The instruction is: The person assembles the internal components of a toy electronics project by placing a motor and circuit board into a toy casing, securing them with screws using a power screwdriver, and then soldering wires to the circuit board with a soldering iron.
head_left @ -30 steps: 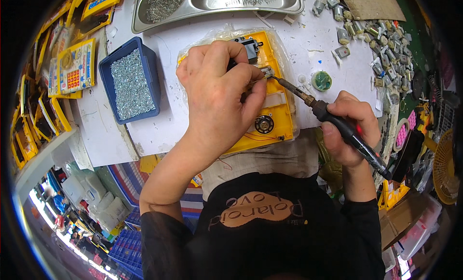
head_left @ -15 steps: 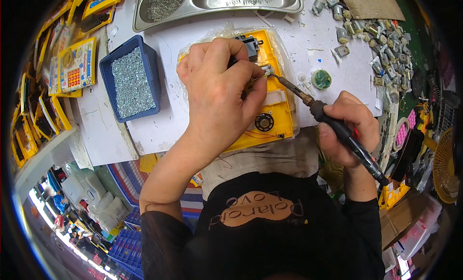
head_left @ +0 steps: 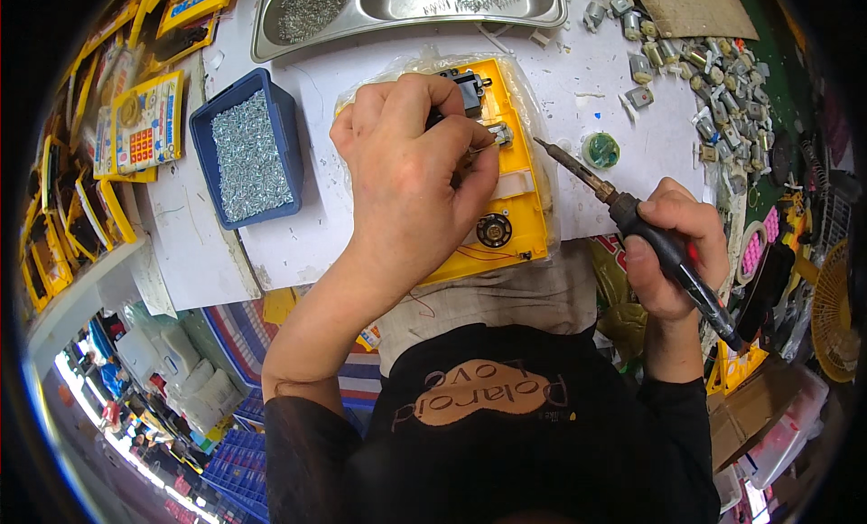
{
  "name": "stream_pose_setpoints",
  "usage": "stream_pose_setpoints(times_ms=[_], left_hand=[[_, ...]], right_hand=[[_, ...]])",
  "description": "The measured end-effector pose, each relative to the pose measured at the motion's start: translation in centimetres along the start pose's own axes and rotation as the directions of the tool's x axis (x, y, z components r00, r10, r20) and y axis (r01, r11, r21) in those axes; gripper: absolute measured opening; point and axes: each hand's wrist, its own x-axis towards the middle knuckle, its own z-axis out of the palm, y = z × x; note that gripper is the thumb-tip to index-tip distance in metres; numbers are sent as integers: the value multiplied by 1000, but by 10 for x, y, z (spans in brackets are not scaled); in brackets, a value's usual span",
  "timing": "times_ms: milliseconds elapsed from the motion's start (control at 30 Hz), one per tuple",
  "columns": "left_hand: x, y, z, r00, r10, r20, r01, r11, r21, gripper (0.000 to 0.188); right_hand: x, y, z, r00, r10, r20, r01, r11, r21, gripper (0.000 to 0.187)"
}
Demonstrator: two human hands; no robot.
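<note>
Blue bin [head_left: 244,158] of small metal pieces on the white surface [head_left: 316,239]. Left hand [head_left: 411,167] over the yellow casing [head_left: 531,212], thumb and forefinger drawn close; cannot tell whether they grip anything. Small metal part [head_left: 503,134] in casing, just beside those fingertips. Right hand [head_left: 679,244] wrapped around soldering iron [head_left: 635,221], tip apart from metal part. Heaped small motors [head_left: 733,108] beyond.
</note>
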Motion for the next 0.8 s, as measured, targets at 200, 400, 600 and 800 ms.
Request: stream_pose_setpoints(times_ms=[200, 400, 600, 800], left_hand=[[0, 1, 0, 1000, -6, -1, 6, 1000, 7, 14], [0, 2, -1, 1000, -10, 21, 10, 1000, 18, 14], [0, 3, -2, 999, -37, 38, 37, 999, 11, 13], [0, 3, -1, 999, -35, 24, 35, 999, -6, 13]], right_hand=[[5, -4, -3, 999, -41, -5, 41, 999, -24, 28], [6, -5, -4, 998, -69, 12, 69, 997, -45, 30], [6, -6, -4, 998, -59, 12, 60, 997, -50, 31], [7, -6, -6, 998, -55, 34, 57, 997, -56, 31]])
